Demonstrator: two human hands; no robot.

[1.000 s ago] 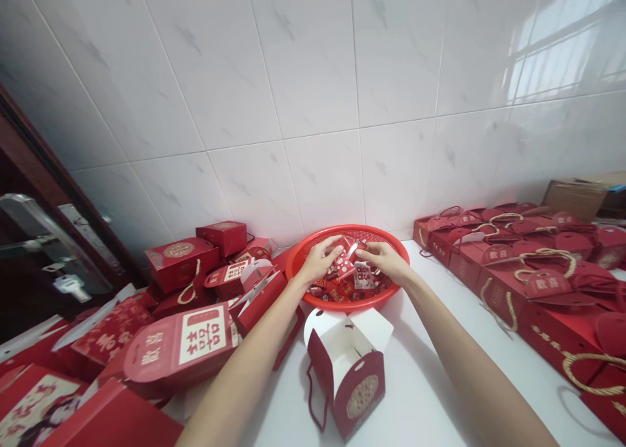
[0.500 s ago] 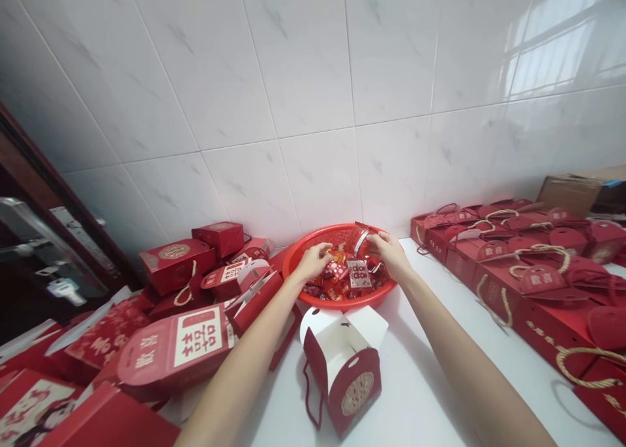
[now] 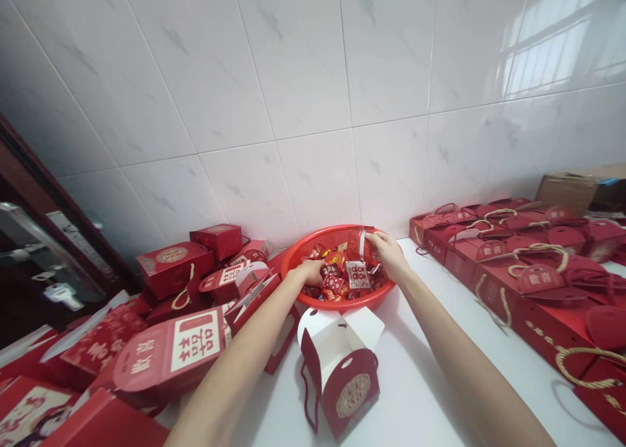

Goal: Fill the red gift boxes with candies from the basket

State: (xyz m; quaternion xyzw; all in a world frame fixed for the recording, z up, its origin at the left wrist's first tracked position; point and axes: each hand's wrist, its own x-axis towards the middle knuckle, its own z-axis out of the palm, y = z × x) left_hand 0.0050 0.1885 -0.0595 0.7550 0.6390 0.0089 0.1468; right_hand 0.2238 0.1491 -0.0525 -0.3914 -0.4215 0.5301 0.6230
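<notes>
A red plastic basket [image 3: 306,244] filled with small wrapped sweets [image 3: 335,283] stands against the wall. My left hand [image 3: 310,273] reaches into its left side among the sweets; its fingertips are partly hidden there. At the basket's right side my right hand [image 3: 384,248] pinches a red packet [image 3: 360,245] with a pale stripe, held upright over the sweets. A square white-and-red packet [image 3: 358,275] lies on the pile between the hands. In front of the basket an open red box [image 3: 349,385] with a white inside and a dark red cord stands on the white table [image 3: 415,382].
Many red gift boxes [image 3: 171,349] lie heaped on the left. Rows of closed red boxes [image 3: 493,255] with rope handles line the right side. A cardboard box [image 3: 567,193] is at the far right, and a tiled wall [image 3: 313,75] rises behind.
My left hand has moved down and a little left, deeper into the sweets. The red packet in my right hand now hangs straighter and slightly lower. The view has shifted a little.
</notes>
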